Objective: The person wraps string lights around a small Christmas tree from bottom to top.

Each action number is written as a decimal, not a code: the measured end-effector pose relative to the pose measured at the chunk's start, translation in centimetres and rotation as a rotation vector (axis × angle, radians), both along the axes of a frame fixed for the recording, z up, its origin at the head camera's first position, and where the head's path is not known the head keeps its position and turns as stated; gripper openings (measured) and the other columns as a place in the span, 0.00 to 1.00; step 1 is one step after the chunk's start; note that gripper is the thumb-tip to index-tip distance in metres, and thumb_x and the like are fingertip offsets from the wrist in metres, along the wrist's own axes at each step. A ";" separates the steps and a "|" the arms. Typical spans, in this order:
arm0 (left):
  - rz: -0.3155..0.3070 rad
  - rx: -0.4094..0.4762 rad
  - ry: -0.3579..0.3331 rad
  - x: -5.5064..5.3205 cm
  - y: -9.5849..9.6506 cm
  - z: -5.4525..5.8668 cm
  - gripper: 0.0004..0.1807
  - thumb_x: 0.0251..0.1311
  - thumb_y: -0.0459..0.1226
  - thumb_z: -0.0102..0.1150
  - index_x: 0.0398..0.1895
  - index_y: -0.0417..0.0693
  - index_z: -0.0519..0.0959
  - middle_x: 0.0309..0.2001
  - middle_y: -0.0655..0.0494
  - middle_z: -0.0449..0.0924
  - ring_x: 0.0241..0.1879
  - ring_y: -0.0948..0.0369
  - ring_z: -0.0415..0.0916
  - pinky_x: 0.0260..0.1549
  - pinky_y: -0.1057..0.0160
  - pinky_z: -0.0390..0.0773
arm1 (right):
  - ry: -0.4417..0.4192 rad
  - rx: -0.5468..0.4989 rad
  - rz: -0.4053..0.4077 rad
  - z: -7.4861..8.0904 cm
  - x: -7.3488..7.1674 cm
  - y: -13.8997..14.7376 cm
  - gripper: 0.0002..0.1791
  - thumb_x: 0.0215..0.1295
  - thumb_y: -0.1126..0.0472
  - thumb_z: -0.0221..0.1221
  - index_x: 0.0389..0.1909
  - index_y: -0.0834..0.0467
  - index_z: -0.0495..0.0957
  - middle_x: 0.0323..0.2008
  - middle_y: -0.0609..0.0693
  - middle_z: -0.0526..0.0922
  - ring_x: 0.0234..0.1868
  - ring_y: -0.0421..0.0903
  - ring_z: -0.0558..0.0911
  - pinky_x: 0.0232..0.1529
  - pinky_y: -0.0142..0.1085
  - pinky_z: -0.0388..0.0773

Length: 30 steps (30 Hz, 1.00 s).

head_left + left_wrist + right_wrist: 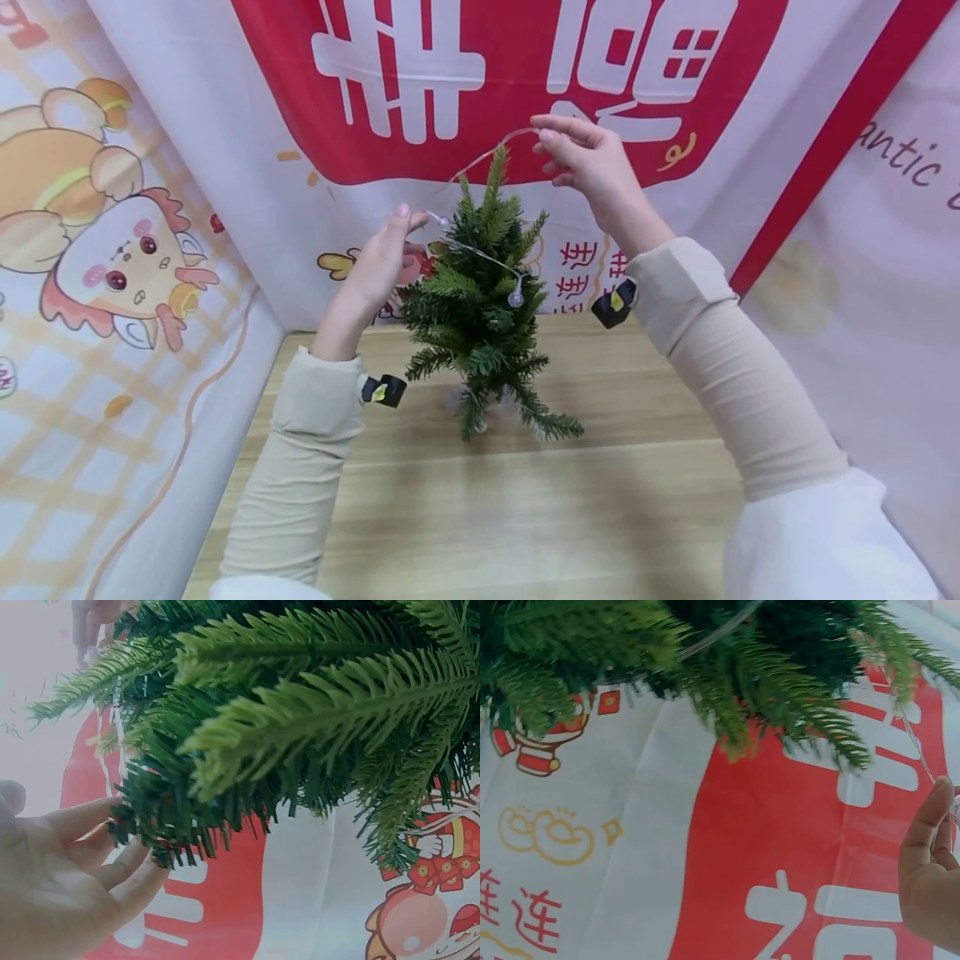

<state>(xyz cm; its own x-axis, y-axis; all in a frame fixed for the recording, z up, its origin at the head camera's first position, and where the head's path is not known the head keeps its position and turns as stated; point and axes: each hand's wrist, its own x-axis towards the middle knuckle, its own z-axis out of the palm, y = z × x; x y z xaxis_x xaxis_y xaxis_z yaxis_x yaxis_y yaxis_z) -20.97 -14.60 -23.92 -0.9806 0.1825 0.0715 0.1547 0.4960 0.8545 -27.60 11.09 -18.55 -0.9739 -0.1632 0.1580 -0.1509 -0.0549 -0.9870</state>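
A small artificial Christmas tree (480,312) stands upright on the wooden table. Clear string lights (495,261) cross its upper front, with a round bulb (515,296) hanging among the branches. Above and right of the treetop, my right hand (588,158) pinches the light wire, which arcs over behind the tip. In the right wrist view that wire (913,739) runs down to the fingertips. My left hand (382,258) is at the tree's upper left, its extended fingers (131,866) against branch tips and beside the wire, thumb apart.
Behind the tree hangs a white cloth with a large red printed panel (510,92). A cartoon-printed cloth (120,250) closes off the left side, and another printed cloth (862,250) the right. Wooden tabletop (517,508) extends in front of the tree.
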 end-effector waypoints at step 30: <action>-0.047 0.014 -0.039 -1.4 0.9 -0.8 0.39 0.68 0.62 0.09 0.75 0.56 0.53 0.75 0.50 0.51 0.71 0.48 0.54 0.70 0.39 0.52 | -0.111 0.062 -0.029 -3.3 -0.6 3.9 0.16 0.61 0.50 0.62 0.44 0.56 0.76 0.35 0.44 0.84 0.33 0.40 0.77 0.35 0.24 0.79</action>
<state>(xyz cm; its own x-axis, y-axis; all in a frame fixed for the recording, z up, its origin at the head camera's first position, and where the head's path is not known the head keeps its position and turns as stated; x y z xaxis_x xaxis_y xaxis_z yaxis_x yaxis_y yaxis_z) -22.39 -13.69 -24.71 -0.9730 0.2281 0.0367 0.1444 0.4766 0.8672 -28.18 15.02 -21.85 -0.9892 -0.1410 0.0396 -0.0413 0.0094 -0.9991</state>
